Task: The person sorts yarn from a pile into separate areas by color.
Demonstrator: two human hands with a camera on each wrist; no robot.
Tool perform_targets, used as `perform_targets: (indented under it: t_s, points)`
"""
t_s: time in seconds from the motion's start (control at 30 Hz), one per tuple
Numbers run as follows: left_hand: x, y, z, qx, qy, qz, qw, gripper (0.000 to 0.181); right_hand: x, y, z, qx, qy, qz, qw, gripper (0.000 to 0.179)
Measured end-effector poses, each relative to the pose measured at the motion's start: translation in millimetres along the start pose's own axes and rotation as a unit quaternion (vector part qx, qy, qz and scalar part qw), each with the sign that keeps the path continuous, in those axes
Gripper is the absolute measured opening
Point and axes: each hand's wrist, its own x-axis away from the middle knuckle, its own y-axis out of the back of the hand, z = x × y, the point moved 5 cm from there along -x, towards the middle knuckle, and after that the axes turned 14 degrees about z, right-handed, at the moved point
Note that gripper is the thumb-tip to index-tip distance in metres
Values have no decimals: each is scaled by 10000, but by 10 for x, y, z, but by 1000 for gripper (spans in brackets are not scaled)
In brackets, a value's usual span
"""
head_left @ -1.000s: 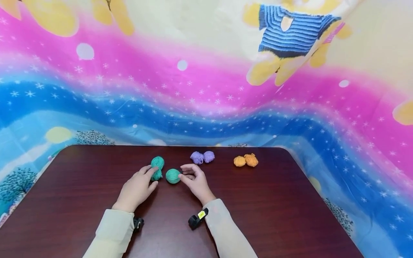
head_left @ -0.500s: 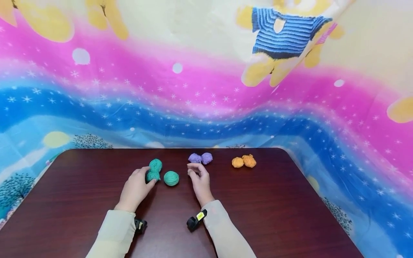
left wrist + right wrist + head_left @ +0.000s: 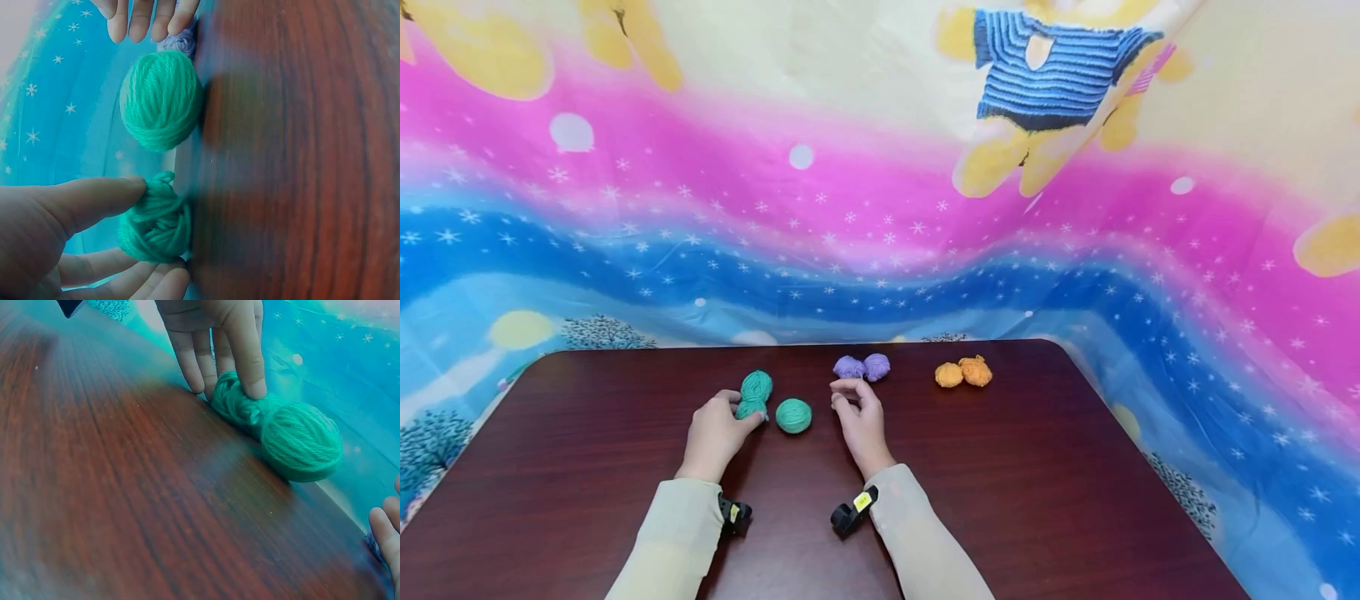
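Note:
My left hand (image 3: 715, 429) grips the nearer green yarn ball (image 3: 751, 408) of a touching pair, thumb on the near side and fingers behind. The farther green yarn ball (image 3: 757, 384) sits just beyond it. In the left wrist view, my thumb (image 3: 119, 190) presses the loosely wound yarn from one side. To the right of the pair lies a smooth, round green yarn ball (image 3: 793, 416) on its own. My right hand (image 3: 863, 421) hovers right of that single ball, apart from it, with loosely bent fingers and nothing between them.
Two purple yarn balls (image 3: 876, 367) lie side by side beyond my right hand. Farther right are two orange yarn balls (image 3: 976, 371). Everything rests on a dark brown table (image 3: 1037, 483), with a colourful printed cloth (image 3: 880, 275) hanging behind its back edge.
My right hand has come away from the single green ball, slightly to the right. My left thumb has closed in on the nearer ball of the pair. The head view has shifted slightly.

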Motion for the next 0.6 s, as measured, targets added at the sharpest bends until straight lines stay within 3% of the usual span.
perform_targets:
  t_s: [0.3,0.6]
  points:
    - [57,61,8,39,96,-109,9999,45,-31,-19,8,-107,52,62,9999,20]
    - [190,34,50,201,180,270,9993,42,-14,-15,21,-17,1,33,10000,20]
